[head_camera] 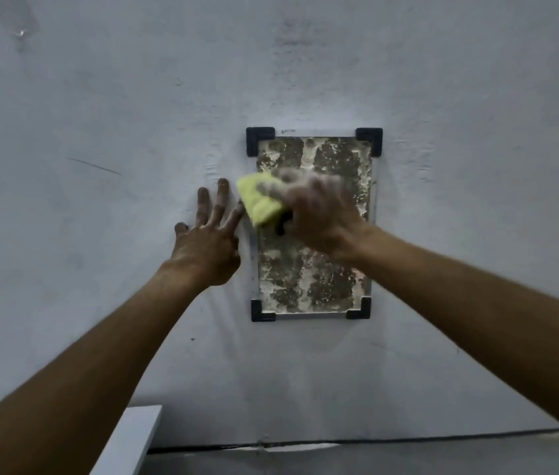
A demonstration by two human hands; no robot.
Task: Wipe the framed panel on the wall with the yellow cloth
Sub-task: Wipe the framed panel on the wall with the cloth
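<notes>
— Head view. Findings?
— The yellow cloth (259, 200) sits on the framed panel (312, 279), mid-left, bunched in the right hand (319, 217) for scrubbing.
— And the left hand (206, 248)?
— Spread flat on the wall (100, 132) beside the frame, holding nothing; bracing, I judge.

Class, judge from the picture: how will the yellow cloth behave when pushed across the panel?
Probably floppy: the yellow cloth bunches in folds under the right hand. Likely light, since one hand alone holds it against the framed panel.
</notes>
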